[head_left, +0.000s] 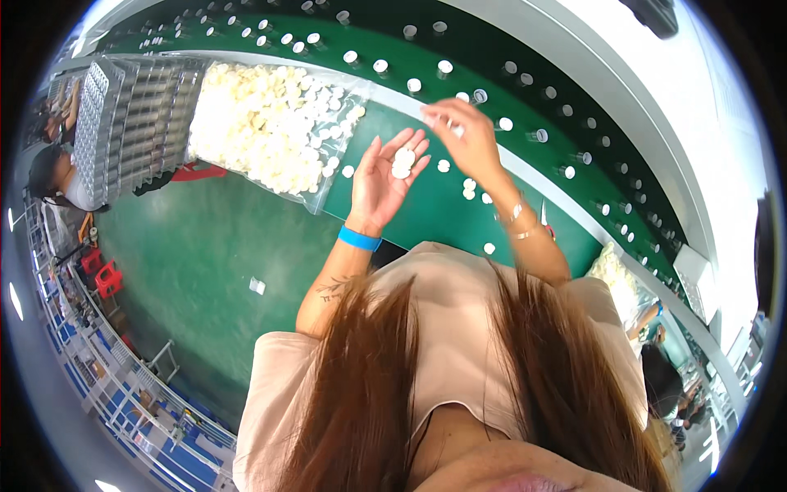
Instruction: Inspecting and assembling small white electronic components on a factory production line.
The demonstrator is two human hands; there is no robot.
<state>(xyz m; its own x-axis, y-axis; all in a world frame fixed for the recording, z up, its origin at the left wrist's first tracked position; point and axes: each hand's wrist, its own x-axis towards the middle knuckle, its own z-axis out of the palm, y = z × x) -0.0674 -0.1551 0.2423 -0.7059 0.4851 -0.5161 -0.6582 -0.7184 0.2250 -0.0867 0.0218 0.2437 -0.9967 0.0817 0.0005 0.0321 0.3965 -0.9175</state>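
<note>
My left hand [384, 182] is palm up over the green table [418, 201], with a few small round white discs [402, 162] resting in it; its fingers curve up slightly around them. To its right, at the near edge of the conveyor belt, my right hand [467, 143] is bent with thumb and fingers drawn together. White shows among its fingers, seemingly a disc, though part of it is hidden. Several loose discs [443, 166] lie on the table below my right hand. A large clear plastic bag [336, 156] spread open at the left holds a heap of cream-white discs [262, 123].
Small clear containers with white tops [445, 67] stand spaced along the dark green conveyor [484, 82]. Stacked clear trays [139, 123] stand at the far left. Red-handled scissors [548, 225] lie beside my right forearm. Another bag [616, 279] is at the right; people sit at both sides.
</note>
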